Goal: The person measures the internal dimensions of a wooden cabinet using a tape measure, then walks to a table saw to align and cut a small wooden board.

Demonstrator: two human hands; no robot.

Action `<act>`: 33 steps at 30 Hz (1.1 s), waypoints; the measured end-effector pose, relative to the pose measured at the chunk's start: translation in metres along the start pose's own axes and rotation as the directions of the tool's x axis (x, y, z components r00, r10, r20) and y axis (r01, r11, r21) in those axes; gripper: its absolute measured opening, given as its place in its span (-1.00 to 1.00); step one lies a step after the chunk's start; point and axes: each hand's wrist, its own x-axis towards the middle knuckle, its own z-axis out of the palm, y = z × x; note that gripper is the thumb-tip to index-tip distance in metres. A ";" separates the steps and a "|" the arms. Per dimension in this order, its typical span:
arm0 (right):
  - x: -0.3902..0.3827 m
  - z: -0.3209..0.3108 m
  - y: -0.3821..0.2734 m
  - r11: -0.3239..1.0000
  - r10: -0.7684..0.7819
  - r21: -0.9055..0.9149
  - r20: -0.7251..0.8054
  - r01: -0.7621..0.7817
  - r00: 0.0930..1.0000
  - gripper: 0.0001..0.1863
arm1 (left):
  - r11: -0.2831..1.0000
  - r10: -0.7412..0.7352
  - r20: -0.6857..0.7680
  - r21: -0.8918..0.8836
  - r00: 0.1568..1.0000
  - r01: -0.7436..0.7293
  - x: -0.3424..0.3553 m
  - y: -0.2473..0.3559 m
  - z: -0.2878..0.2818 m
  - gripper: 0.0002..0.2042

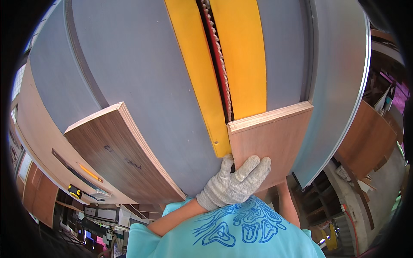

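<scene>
A light-brown plywood board (269,139) lies over the near end of the yellow insert on a grey saw table. Its far left corner meets the toothed saw blade (218,56), which shows in the dark slot between two yellow strips (189,64). In a grey knit glove, my left hand (234,180) holds the board's near left part, thumb by the left edge and fingers on top. My right forearm (289,204) reaches up to the board's near right corner; the hand itself is hidden behind the board. Whether the blade turns cannot be told.
Left of me lies a dark-grained plywood board (122,157) with pencil marks. Beyond it are a yellow pencil (89,172), a dark straight strip, a clear-and-black tool and a tape measure (75,191). A silver metal panel (340,86) edges the right side; wood sheets (365,137) stand past it.
</scene>
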 end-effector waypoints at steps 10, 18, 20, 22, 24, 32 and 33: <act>-0.006 0.002 -0.001 1.000 -0.003 -0.008 0.021 0.003 1.000 -0.53 | 1.000 -0.003 0.014 -0.024 1.000 0.003 0.000 0.001 -0.004 -0.60; -0.009 0.004 -0.004 1.000 -0.010 -0.002 0.025 0.010 1.000 -0.53 | 0.999 -0.011 0.012 -0.032 1.000 0.011 0.001 0.001 -0.004 -0.61; -0.009 0.004 -0.004 1.000 -0.011 -0.001 0.028 0.011 1.000 -0.53 | 0.999 -0.015 0.011 -0.035 1.000 0.015 0.000 0.002 -0.003 -0.61; -0.009 0.004 -0.005 1.000 -0.015 -0.003 0.029 0.015 0.999 -0.53 | 1.000 -0.012 0.017 -0.027 1.000 0.012 0.000 0.002 -0.003 -0.61; -0.010 0.004 -0.005 1.000 -0.017 -0.001 0.034 0.017 0.999 -0.53 | 1.000 -0.008 0.024 -0.019 1.000 0.009 -0.001 0.002 -0.002 -0.62; -0.012 0.007 -0.006 1.000 -0.023 0.004 0.035 0.022 0.999 -0.53 | 1.000 0.000 0.014 -0.016 1.000 0.000 -0.002 0.001 -0.001 -0.62; -0.012 0.007 -0.006 1.000 -0.023 0.006 0.034 0.023 0.999 -0.53 | 1.000 0.001 0.013 -0.015 1.000 -0.001 -0.002 0.001 -0.001 -0.62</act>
